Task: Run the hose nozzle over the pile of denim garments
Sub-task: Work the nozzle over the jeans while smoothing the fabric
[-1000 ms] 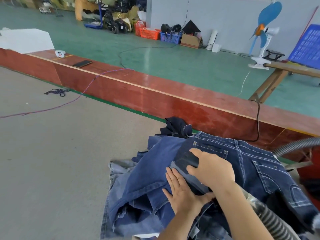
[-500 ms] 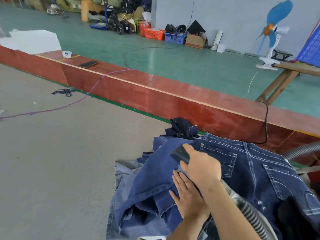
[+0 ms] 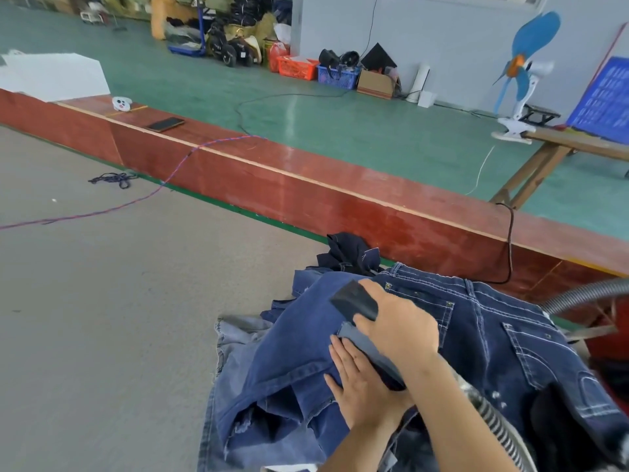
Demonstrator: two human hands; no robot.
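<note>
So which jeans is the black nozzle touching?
The dark blue jeans with white stitching on top of the pile. The right hand holds the flat black nozzle on them; the pale, faded jeans lie underneath.
</note>
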